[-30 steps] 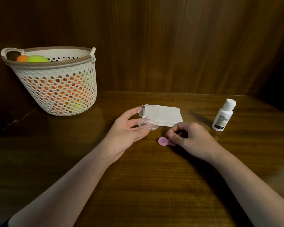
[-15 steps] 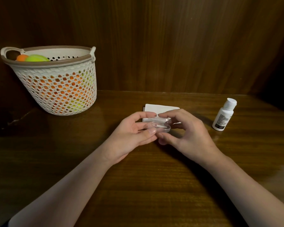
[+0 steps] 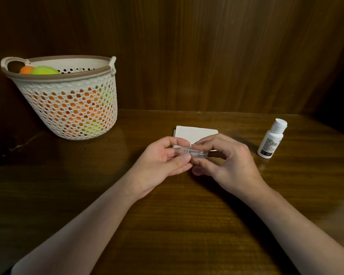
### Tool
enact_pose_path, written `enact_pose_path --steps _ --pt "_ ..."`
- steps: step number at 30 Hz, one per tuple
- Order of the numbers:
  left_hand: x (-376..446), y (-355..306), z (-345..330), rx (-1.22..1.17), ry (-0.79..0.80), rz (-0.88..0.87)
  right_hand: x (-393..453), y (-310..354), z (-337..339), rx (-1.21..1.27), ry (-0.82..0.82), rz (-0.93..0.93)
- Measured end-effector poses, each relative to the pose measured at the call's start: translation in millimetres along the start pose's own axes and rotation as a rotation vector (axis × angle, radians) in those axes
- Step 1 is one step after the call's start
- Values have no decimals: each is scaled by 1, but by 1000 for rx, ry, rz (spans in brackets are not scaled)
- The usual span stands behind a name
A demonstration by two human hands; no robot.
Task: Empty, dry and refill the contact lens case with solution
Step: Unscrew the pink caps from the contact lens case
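Fingers (image 3: 184, 156) of left hand (image 3: 159, 163) and right hand (image 3: 224, 161) pinch clear case (image 3: 195, 152) together above table (image 3: 167, 225).

We see left hand (image 3: 159, 163) and right hand (image 3: 224, 161) pinching clear lens case (image 3: 195, 152) between them, lid down, above wooden table (image 3: 167, 225). Tissue (image 3: 195, 132) at 12 o'clock, solution bottle (image 3: 271, 138) at 2, basket (image 3: 68, 96) at 10.

Bare forearms, no sleeves, no rings
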State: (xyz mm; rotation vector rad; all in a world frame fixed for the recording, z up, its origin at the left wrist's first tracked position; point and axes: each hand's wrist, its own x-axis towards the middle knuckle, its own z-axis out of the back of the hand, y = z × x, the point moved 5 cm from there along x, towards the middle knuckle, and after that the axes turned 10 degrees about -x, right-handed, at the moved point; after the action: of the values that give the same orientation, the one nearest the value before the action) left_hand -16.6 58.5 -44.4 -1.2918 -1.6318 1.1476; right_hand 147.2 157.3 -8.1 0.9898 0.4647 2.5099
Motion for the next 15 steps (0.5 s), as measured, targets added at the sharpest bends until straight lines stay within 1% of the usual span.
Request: enact_pose_path --steps 4,7,12,13,15 --pt "0 0 0 19 -6 -1 0 0 0 -3 10 -22" --pt "0 -2 0 63 -39 -19 0 -2 -1 -17 36 -57" --pt "-3 -12 2 303 -164 -123 0 0 -5 -29 51 -36" --pt "-3 -14 4 353 -193 -138 1 -2 -5 -49 74 -39" --pt "-3 -20 11 479 -272 -172 3 -12 -7 -118 175 -86"
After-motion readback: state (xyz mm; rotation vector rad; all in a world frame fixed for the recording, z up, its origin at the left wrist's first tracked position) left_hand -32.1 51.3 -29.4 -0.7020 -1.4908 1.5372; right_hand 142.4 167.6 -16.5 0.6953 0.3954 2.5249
